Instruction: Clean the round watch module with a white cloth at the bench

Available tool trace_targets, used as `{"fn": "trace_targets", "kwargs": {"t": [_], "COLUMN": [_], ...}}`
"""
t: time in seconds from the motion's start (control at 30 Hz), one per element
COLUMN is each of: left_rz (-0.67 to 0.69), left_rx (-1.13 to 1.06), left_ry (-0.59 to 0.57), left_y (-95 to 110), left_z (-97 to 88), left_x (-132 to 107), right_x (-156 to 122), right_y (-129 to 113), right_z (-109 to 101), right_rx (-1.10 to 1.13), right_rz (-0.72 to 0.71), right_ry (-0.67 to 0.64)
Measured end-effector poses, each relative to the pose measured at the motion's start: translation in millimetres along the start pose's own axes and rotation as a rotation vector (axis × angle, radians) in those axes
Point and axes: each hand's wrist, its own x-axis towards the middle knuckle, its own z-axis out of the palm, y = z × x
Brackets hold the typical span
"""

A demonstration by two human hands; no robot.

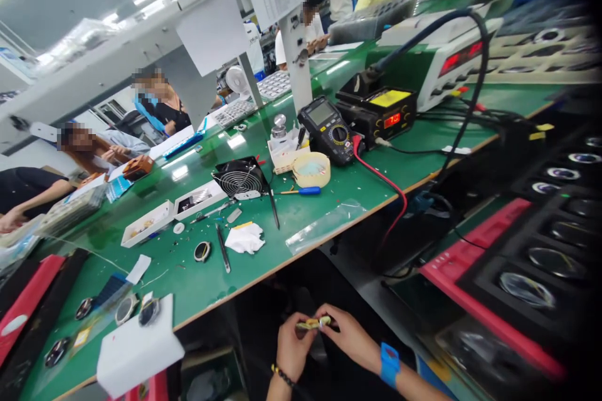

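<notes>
My left hand point(292, 343), with a beaded bracelet at the wrist, pinches one end of a small yellowish piece point(309, 324). The other end is between the closed fingers of my right hand point(348, 331), which wears a blue wristband point(390, 363). This piece has a pale, shiny bit on its right side; it is too small and blurred for me to name. Both hands are over my lap, below the bench edge. On the green bench point(263, 272) beyond them lie a round watch case point(202, 252), black tweezers point(222, 248) and a crumpled white cloth point(245, 239).
A multimeter point(328, 128) with a red lead, a small fan point(240, 178) and a blue-handled screwdriver point(308, 191) are on the bench. Several watches lie at left by white paper point(141, 344). To my right is a red-edged tray point(475, 241). Other people sit across the bench.
</notes>
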Motion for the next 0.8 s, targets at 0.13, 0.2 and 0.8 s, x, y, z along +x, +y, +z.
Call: {"fn": "trace_targets", "kwargs": {"t": [0.13,0.2,0.8], "left_rz": [0.004,0.003,-0.013], "left_rx": [0.051,0.074,0.06], "left_ry": [0.041,0.063,0.081], "left_y": [-2,-3,-14], "left_z": [0.9,1.1,5.2], "left_x": [-1,0,6], "right_x": [1,1,5], "right_y": [2,0,1], "right_z": [-1,-1,2], "right_rx": [0.016,0.02,0.072], "right_rz": [0.002,0.007,0.056], "right_ry": [-0.026,-0.036,-0.015]}}
